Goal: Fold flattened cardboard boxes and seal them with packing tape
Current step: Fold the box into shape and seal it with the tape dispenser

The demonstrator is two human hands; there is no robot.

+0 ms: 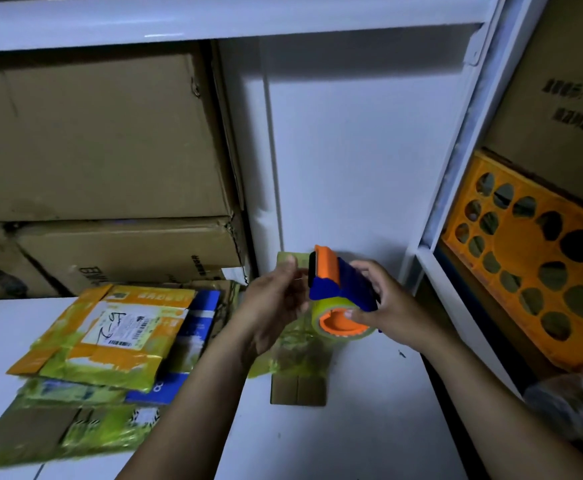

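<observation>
My right hand (392, 301) grips a blue and orange tape dispenser (338, 289) loaded with a roll of yellowish clear tape, held above the white table (352, 427). My left hand (276, 303) is just left of the dispenser's head, with its fingertips pinching the tape end near the cutter. Under both hands a small flattened cardboard box (298, 382) with old tape on it lies on the table, partly hidden by my left hand. A pile of flattened boxes (110, 341), orange, blue and brown, lies to the left.
Big brown cartons (92, 140) are stacked on the shelf behind the pile. A white shelf post (456, 150) rises at the right, with an orange perforated crate (532, 258) and another carton behind it. A crumpled clear plastic bag (574, 396) sits at the right edge.
</observation>
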